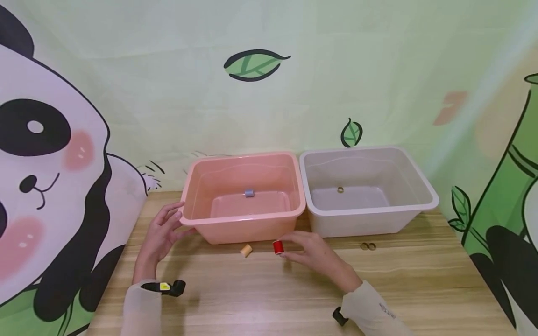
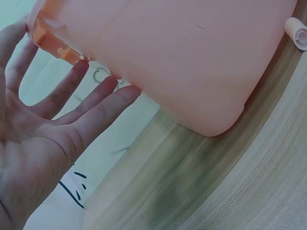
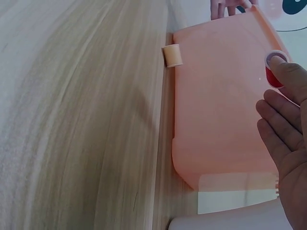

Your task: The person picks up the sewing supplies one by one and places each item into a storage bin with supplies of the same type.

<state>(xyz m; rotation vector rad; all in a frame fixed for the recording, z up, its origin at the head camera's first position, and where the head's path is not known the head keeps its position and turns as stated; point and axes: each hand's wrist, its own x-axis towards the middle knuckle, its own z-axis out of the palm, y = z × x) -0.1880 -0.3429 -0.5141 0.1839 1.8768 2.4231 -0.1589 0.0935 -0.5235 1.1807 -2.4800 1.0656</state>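
Observation:
My right hand (image 1: 317, 252) pinches a spool of red thread (image 1: 278, 247) between thumb and fingertips, in front of the pink bin (image 1: 244, 228). The right wrist view shows the spool's pale end under the thumb, with the other fingers extended. My left hand (image 1: 161, 233) is at the bin's left end, its fingers spread and fairly straight, fingertips at the rim and side wall. A spool of light orange thread (image 1: 246, 250) lies on the table before the bin. Inside the bin lies a blue-grey spool (image 1: 249, 193).
A light grey bin (image 1: 357, 224) stands right beside the pink one, with a small brass-coloured ring (image 1: 340, 190) inside. Two similar rings (image 1: 368, 246) lie on the wooden table (image 1: 252, 294) in front of it. A printed cloth (image 1: 176, 93) hangs behind.

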